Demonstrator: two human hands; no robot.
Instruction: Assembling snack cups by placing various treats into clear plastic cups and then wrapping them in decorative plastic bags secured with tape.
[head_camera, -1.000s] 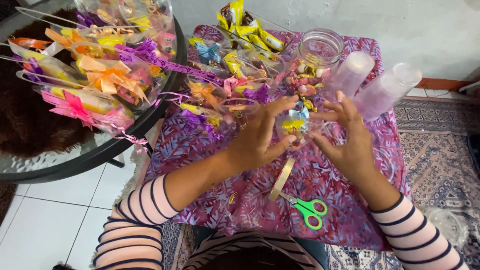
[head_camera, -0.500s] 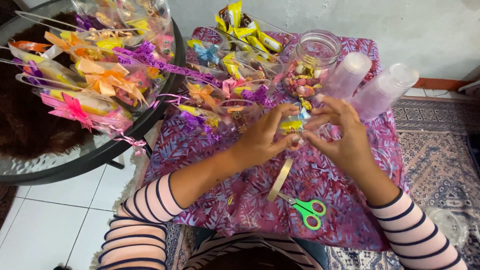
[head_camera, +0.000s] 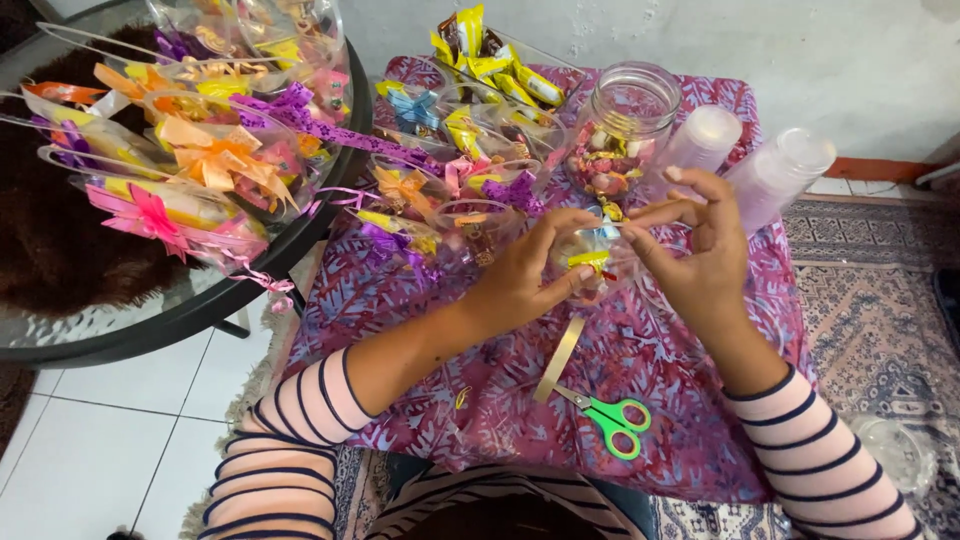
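Pinching from both sides, the left hand and the right hand hold a small clear plastic packet of sweets just above the middle of the table. The left fingers curl around its near side; the right thumb and forefinger close on its top, where a bit of blue ribbon shows, with the other right fingers spread upward.

Only one view is given, from the head. A purple patterned cloth covers the table, whose near edge runs just in front of the person's striped sleeves. On the bare patch below the hands lie a gold ribbon strip and green-handled scissors, near each other, leaving open cloth to either side. Behind the hands stand a glass jar of sweets and two stacks of clear cups lying tilted. At the left, a round glass table is heaped with finished bow-tied packets; its rim nearly meets the cloth. White floor tiles and a patterned rug surround them.
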